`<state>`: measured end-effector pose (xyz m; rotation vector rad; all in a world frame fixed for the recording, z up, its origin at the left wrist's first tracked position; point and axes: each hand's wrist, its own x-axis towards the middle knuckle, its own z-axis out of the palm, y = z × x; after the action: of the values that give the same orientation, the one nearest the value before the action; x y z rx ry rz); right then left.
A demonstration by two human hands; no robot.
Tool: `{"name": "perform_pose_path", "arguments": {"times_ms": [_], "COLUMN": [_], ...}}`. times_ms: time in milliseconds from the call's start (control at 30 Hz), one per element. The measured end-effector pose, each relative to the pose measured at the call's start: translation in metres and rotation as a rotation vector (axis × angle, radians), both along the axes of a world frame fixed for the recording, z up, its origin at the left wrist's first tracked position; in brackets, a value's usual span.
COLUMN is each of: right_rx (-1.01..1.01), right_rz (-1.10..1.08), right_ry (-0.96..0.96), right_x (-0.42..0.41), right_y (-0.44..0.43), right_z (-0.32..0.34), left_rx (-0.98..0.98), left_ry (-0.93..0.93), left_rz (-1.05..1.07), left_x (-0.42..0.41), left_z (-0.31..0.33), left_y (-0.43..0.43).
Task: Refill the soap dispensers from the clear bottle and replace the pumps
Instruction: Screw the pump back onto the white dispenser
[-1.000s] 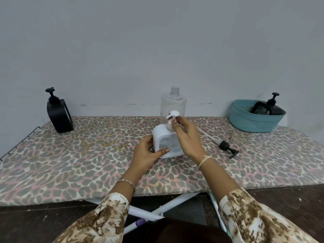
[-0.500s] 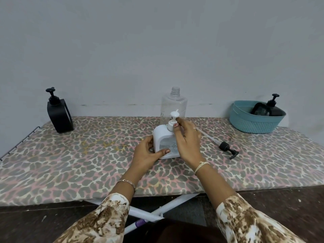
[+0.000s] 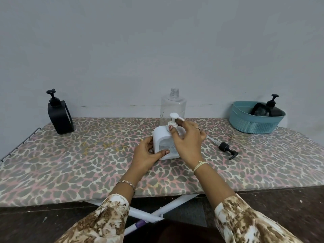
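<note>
A white soap dispenser [image 3: 160, 137] stands mid-table on the leopard-print board [image 3: 87, 163]. My left hand [image 3: 147, 155] grips its lower left side. My right hand [image 3: 188, 142] pinches the collar of its white pump [image 3: 173, 118], whose spout points right. Behind it stands the clear bottle [image 3: 173, 106], uncapped and upright. A loose black pump [image 3: 226, 149] with its tube lies on the board to the right of my right hand. A black dispenser [image 3: 59, 114] with its pump on stands at the far left.
A teal basket [image 3: 252, 123] at the back right holds another black dispenser [image 3: 268, 109]. A grey wall runs close behind the board. White crossed legs [image 3: 157, 213] show under the near edge, above a dark floor.
My right hand has turned on the white pump's collar, fingers now spread to the right, and the pump's spout has swung around. My left hand keeps its hold on the dispenser.
</note>
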<state>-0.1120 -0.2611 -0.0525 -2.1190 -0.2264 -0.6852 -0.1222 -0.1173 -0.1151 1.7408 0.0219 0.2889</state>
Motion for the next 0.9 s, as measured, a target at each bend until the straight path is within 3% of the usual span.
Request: {"name": "perform_pose_path", "arguments": {"times_ms": [200, 367, 467, 633, 800, 900], "right_rx": [0.148, 0.015, -0.034, 0.062, 0.04, -0.064], "right_rz": [-0.041, 0.105, 0.043, -0.133, 0.041, 0.011], "right_ry": [0.022, 0.016, -0.003, 0.017, 0.024, 0.016], "right_x": [0.005, -0.003, -0.002, 0.002, -0.001, -0.002], "right_y": [0.006, -0.001, -0.003, 0.007, 0.005, 0.002], "right_z": [0.005, -0.002, -0.003, 0.005, -0.001, -0.002], "left_rx": [0.004, 0.006, 0.014, 0.018, 0.022, 0.025], "left_ry": [-0.005, -0.003, -0.002, -0.006, -0.002, -0.015], "left_rz": [0.008, 0.013, 0.011, 0.016, 0.01, 0.008], "left_x": [0.0, 0.0, 0.003, 0.002, 0.002, 0.001], "left_z": [0.0, 0.0, -0.002, -0.003, -0.004, -0.002], "left_y": [0.0, 0.0, 0.001, 0.001, 0.002, 0.001]}}
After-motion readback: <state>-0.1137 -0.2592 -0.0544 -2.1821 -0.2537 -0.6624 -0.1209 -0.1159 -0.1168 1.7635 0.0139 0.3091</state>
